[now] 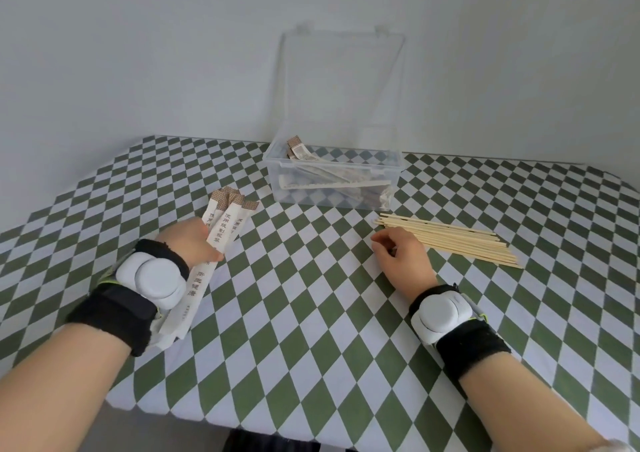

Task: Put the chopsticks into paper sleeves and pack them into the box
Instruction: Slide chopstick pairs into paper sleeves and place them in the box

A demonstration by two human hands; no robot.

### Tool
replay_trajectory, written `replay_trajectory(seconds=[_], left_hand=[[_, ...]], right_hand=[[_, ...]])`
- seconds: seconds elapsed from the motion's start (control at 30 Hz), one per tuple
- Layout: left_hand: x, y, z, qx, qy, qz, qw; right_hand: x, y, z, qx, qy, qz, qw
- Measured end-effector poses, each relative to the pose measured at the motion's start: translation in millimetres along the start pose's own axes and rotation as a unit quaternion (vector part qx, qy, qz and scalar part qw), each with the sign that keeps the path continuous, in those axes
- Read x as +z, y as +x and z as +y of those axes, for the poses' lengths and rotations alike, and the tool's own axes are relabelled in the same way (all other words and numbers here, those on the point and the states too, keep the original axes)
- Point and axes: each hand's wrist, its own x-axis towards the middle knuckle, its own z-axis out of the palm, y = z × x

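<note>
Checkered table point(311, 313): box point(360, 169), chopsticks point(460, 240).

One clear box point(332, 178), about four paper sleeves point(221, 233) fanned out, roughly a dozen bare chopsticks point(460, 242), two hands point(188, 240)

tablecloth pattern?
Green and white diamond check on the tablecloth, clearest in the head view.

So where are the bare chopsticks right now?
In the head view, the bare chopsticks lie on the table's right side, just beyond the right hand, near the clear box.
</note>
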Motion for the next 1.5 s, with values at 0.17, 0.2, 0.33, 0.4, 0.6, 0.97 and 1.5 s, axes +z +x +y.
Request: replay_trajectory(seconds=[0.17,0.2,0.33,0.4,0.6,0.97,1.5], left_hand=[[9.9,3.9,-3.1,0.006,-0.070,0.032,0.997],[9.9,5.4,-3.3,0.004,-0.072,0.034,0.997],[3.1,9.2,-4.9,0.012,-0.067,0.056,0.996],[-2.6,8.6,-6.9,0.016,-0.078,0.071,0.994],[-27.9,-10.3,8.6,0.038,-0.210,0.109,0.971],[44.8,-23.2,123.7,0.065,-0.770,-0.044,0.633],[76.2,-5.7,133.5,0.075,-0.877,-0.059,0.472]], right_hand=[[0.8,-0.5,0.9,0.001,0.001,0.001,1.000],[1.0,-0.6,1.1,0.002,0.002,0.001,1.000],[0.3,-0.7,0.5,0.002,0.001,-0.002,1.000],[0.5,-0.9,0.3,0.001,0.004,0.000,1.000],[-0.3,-1.9,-1.7,0.004,0.009,-0.003,1.000],[-2.3,-2.8,-4.7,0.002,0.029,-0.020,0.999],[1.8,-14.6,-7.3,-0.136,0.066,-0.116,0.982]])
